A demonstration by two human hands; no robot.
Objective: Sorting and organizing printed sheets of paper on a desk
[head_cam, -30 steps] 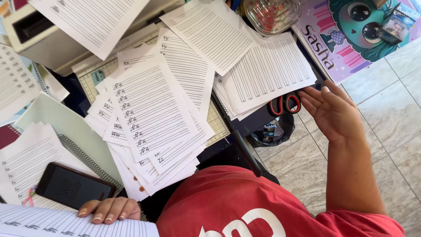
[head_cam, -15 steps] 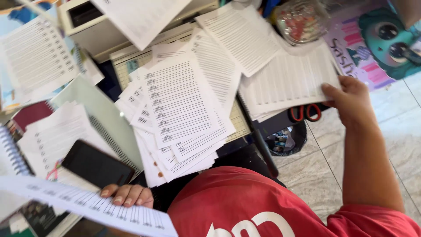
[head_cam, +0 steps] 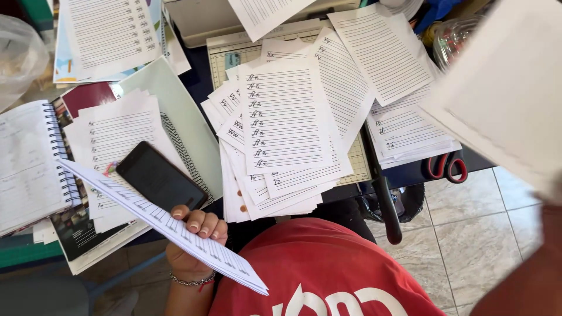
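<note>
The left hand (head_cam: 196, 234), at about 7 o'clock in the view, has its grip clenched on a thin stack of lined worksheets (head_cam: 170, 225), fingers curled over the top edge, so the stack hangs off the tabletop over the person's lap and juts toward 4 o'clock. The right hand itself is out of frame at 3 o'clock; a blurred white sheet (head_cam: 506, 93) rises near the lens there, and I cannot tell how it is gripped. A black phone (head_cam: 161, 178) lies just beside the left fingers on a pile of sheets. Red-handled scissors (head_cam: 448, 167) sit at the tabletop edge at 3 o'clock.

The held stack is pinched along one edge only, so its pages could fan and slip. The phone could likely be nudged off its pile.
</note>
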